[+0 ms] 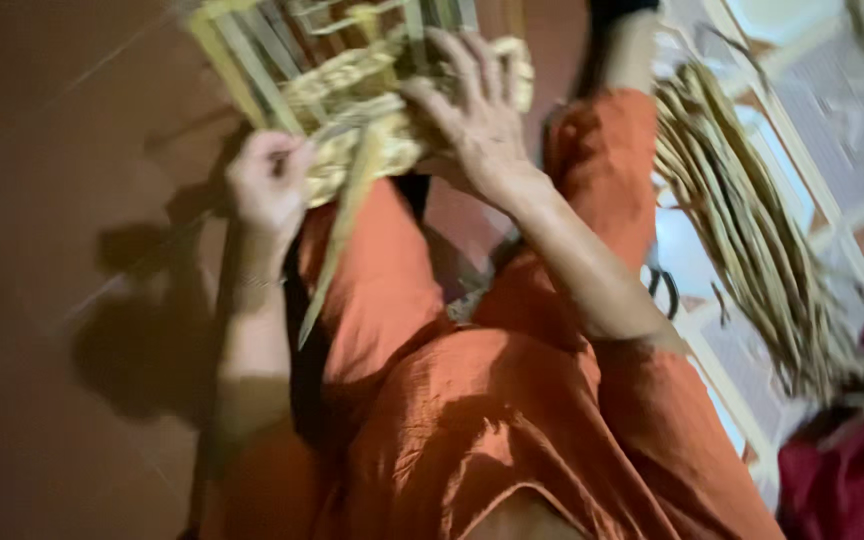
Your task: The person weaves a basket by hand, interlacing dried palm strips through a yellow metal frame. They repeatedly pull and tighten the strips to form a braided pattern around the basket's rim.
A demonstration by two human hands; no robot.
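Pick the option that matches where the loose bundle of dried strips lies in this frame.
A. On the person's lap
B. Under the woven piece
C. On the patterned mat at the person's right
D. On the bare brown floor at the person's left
C: the bundle of dried strips lies on the patterned mat to the right of the orange-clad legs, apart from the woven piece that both hands are on.

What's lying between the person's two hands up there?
In the head view, the woven straw piece spans the gap between the left hand and the right hand. One loose strip hangs down from it over the orange trousers.
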